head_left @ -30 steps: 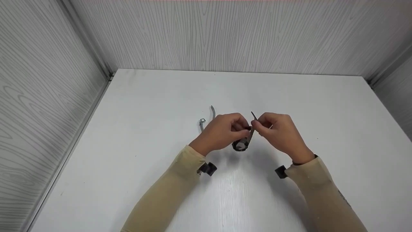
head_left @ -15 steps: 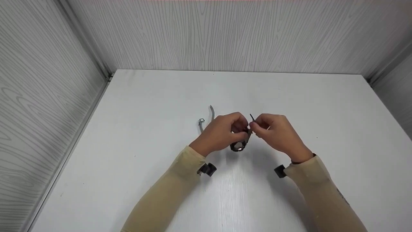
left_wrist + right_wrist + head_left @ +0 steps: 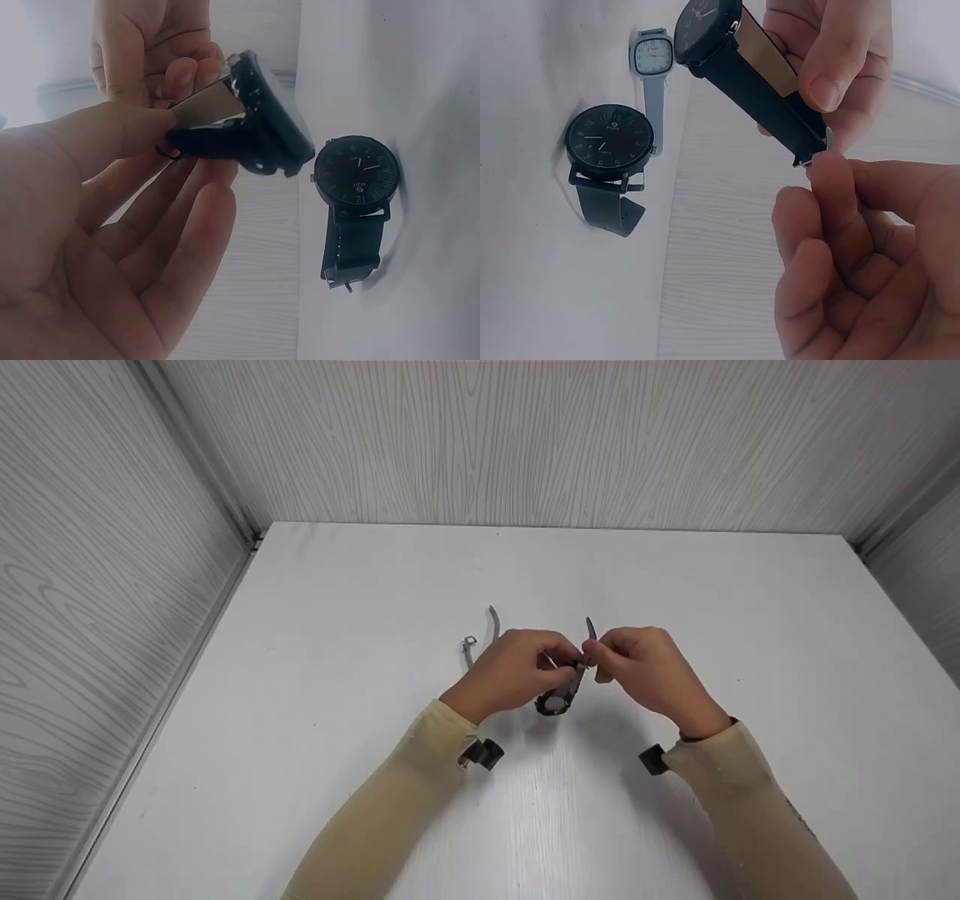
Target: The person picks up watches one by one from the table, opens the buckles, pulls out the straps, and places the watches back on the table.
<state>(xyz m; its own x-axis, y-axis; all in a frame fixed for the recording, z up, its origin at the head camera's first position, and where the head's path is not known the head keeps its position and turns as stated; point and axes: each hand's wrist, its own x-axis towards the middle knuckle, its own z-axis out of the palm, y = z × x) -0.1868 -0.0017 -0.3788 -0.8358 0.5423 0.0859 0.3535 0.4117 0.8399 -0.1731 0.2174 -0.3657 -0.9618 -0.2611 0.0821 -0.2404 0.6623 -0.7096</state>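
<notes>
A black wristwatch (image 3: 754, 94) hangs in the air between both hands, its dark strap bent into a loop with a tan inner side showing. My left hand (image 3: 517, 666) pinches the strap between thumb and fingers. At the strap's buckle (image 3: 826, 142), my right hand (image 3: 645, 664) pinches with thumb and forefinger. A strap tip (image 3: 591, 628) sticks up beyond the right fingertips in the head view. How far the strap passes through the buckle is hidden by fingers. The dial is seen edge-on in the left wrist view.
A second black watch (image 3: 357, 171) lies face up on the white table (image 3: 375, 585); the left hand covers it in the head view. Near it lies a watch with a pale dial (image 3: 652, 56) and grey strap (image 3: 495, 619). Grey wood-grain walls (image 3: 480, 442) border the table.
The strap tip has swung more upright and shows wider above the right fingers. The watch case has shifted slightly left and turned. Both hands keep their grip nearly in place.
</notes>
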